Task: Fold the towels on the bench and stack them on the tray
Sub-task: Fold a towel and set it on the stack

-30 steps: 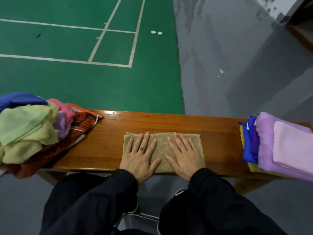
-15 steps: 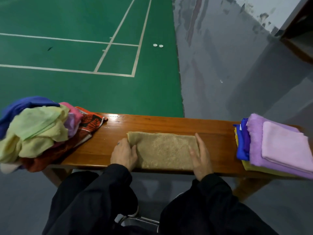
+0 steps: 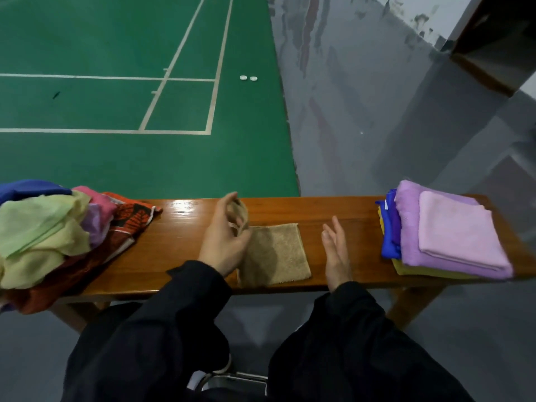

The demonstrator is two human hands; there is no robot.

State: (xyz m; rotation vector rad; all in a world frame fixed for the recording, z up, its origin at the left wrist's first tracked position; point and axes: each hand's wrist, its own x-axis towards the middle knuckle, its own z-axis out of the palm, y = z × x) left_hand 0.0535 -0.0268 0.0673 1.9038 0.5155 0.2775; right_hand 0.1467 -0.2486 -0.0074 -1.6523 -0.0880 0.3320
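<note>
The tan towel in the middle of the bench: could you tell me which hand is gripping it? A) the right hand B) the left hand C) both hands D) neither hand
B: the left hand lifts the tan towel's left end, while the right hand is open beside it.

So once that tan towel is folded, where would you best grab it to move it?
Probably by its near edge, pinched from the person's side: the tan towel lies flat on the bench with that edge at the bench's front lip. The left hand holds its lifted left end; the right hand hovers open.
</note>
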